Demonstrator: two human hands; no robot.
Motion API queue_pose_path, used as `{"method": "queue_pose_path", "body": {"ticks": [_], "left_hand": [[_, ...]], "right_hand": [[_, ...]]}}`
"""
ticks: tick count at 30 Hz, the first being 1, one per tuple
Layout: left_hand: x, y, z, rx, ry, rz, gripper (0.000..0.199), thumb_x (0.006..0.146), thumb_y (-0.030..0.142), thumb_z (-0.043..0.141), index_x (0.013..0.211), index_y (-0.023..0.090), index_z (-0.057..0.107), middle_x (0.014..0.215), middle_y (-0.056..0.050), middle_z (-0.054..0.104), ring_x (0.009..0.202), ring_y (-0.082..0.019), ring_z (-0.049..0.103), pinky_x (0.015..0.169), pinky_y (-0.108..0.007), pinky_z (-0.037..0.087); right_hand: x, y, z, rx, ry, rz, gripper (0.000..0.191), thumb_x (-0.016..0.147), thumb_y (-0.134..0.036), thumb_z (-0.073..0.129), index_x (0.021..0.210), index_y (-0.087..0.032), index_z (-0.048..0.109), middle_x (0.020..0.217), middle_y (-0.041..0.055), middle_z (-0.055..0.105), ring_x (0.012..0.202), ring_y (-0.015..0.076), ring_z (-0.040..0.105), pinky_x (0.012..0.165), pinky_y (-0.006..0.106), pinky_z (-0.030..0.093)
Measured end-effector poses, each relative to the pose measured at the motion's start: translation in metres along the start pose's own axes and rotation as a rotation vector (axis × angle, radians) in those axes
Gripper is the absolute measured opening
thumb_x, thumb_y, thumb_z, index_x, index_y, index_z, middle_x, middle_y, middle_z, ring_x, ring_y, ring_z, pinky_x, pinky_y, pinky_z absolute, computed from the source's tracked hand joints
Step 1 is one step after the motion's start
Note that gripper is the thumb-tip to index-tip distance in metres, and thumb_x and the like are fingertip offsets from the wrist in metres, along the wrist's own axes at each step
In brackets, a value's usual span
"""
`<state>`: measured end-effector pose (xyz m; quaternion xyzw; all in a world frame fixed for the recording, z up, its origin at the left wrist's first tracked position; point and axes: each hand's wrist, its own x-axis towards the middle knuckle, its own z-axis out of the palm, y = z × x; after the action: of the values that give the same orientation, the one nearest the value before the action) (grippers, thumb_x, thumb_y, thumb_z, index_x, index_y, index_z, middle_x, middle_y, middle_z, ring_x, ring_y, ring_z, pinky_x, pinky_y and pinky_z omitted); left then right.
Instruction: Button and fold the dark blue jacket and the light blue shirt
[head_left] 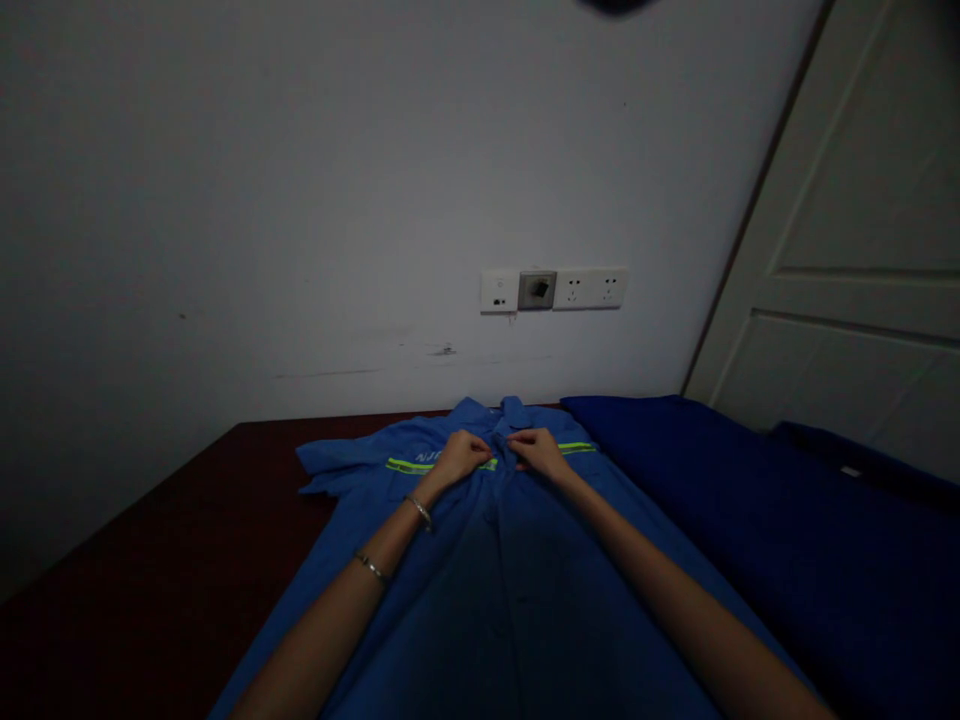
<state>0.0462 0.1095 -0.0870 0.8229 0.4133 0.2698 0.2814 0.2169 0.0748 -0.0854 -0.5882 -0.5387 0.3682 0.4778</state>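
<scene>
A blue short-sleeved work shirt (450, 560) lies front up, its collar towards the wall and yellow-green reflective strips across the chest. My left hand (463, 456) pinches the front placket near the chest, just left of the middle. Opposite it, my right hand (537, 452) pinches the other front edge at the same height. The cloth is bunched up slightly between the two hands. Whether a button sits in the fingers is too small and dark to tell. Two bracelets circle my left forearm.
Under the shirt is a dark red tabletop (225, 520). Darker blue fabric (720, 480) is spread along the right. Behind stands a white wall with a row of sockets (589, 288), one with a dark insert. A panelled door (847, 250) leans in at the right.
</scene>
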Motion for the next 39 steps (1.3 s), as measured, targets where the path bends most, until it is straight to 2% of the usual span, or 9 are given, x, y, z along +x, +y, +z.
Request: {"method": "queue_pose_path", "body": {"ticks": [5,12,14,17,22,26,31,35,39], "left_hand": [[-0.004,0.009,-0.002,0.089,-0.001,0.025,0.025,0.067,0.016,0.049,0.078,0.011,0.071,0.073,-0.002,0.068,0.066,-0.013,0.057,0.063,-0.020,0.041],[-0.006,0.011,-0.005,0.064,-0.088,0.060,0.024,0.063,0.015,0.054,0.081,0.011,0.070,0.079,-0.004,0.069,0.073,-0.014,0.059,0.067,-0.020,0.043],[-0.005,0.009,-0.004,0.073,-0.083,0.056,0.024,0.064,0.017,0.055,0.082,0.010,0.070,0.080,-0.005,0.069,0.074,-0.015,0.059,0.067,-0.020,0.042],[-0.004,0.006,-0.002,0.077,-0.070,0.063,0.023,0.065,0.020,0.055,0.079,0.010,0.071,0.078,-0.005,0.069,0.073,-0.014,0.059,0.068,-0.020,0.042],[-0.003,0.002,-0.001,0.129,-0.050,0.005,0.027,0.069,0.026,0.053,0.081,0.010,0.071,0.074,-0.003,0.068,0.065,-0.013,0.057,0.059,-0.019,0.039],[-0.003,0.003,-0.002,0.174,-0.075,0.012,0.028,0.071,0.029,0.051,0.078,0.011,0.071,0.069,-0.002,0.067,0.064,-0.012,0.056,0.059,-0.019,0.039],[-0.003,0.007,-0.003,0.105,-0.121,0.029,0.023,0.069,0.021,0.054,0.081,0.011,0.071,0.077,-0.003,0.069,0.070,-0.014,0.059,0.064,-0.019,0.041],[-0.002,0.003,-0.004,0.055,-0.172,0.082,0.022,0.067,0.019,0.056,0.083,0.012,0.070,0.083,-0.004,0.069,0.075,-0.014,0.059,0.070,-0.020,0.042],[-0.001,-0.001,-0.005,0.008,-0.156,0.094,0.023,0.070,0.024,0.055,0.082,0.011,0.070,0.080,-0.005,0.069,0.073,-0.015,0.059,0.068,-0.021,0.042]], "right_hand": [[-0.002,-0.006,0.002,0.103,0.032,0.090,0.010,0.063,-0.019,0.062,0.067,-0.011,0.068,0.049,-0.0023,0.055,0.043,0.0080,0.047,0.042,0.020,0.045],[-0.004,-0.006,0.000,0.108,0.012,0.172,0.010,0.063,-0.023,0.061,0.065,-0.014,0.066,0.046,-0.0037,0.052,0.042,0.0078,0.045,0.041,0.019,0.038],[-0.002,-0.006,0.000,0.022,0.006,0.117,0.013,0.063,-0.025,0.060,0.059,-0.014,0.064,0.042,-0.0039,0.050,0.040,0.0077,0.043,0.040,0.019,0.035],[0.002,-0.003,0.001,-0.098,-0.008,-0.044,0.018,0.061,-0.028,0.060,0.049,-0.014,0.060,0.043,-0.0021,0.052,0.043,0.0088,0.044,0.044,0.020,0.033],[0.005,0.002,0.004,-0.079,0.002,-0.238,0.025,0.063,-0.036,0.058,0.063,-0.013,0.066,0.060,0.0032,0.063,0.058,0.0140,0.054,0.055,0.023,0.039],[0.007,0.005,0.001,-0.022,0.054,-0.234,0.033,0.064,-0.043,0.058,0.072,-0.012,0.067,0.071,0.0058,0.066,0.066,0.0164,0.057,0.059,0.025,0.041],[0.010,0.010,0.000,0.030,0.104,-0.250,0.032,0.066,-0.043,0.056,0.074,-0.013,0.065,0.073,0.0057,0.066,0.068,0.0164,0.058,0.063,0.025,0.043],[0.010,0.012,0.004,-0.057,0.119,-0.257,0.027,0.068,-0.038,0.053,0.070,-0.013,0.064,0.069,0.0049,0.065,0.065,0.0155,0.057,0.060,0.025,0.042],[0.007,0.012,0.004,-0.161,0.083,-0.241,0.025,0.068,-0.036,0.054,0.067,-0.013,0.064,0.063,0.0043,0.064,0.059,0.0145,0.056,0.056,0.023,0.040]]}}
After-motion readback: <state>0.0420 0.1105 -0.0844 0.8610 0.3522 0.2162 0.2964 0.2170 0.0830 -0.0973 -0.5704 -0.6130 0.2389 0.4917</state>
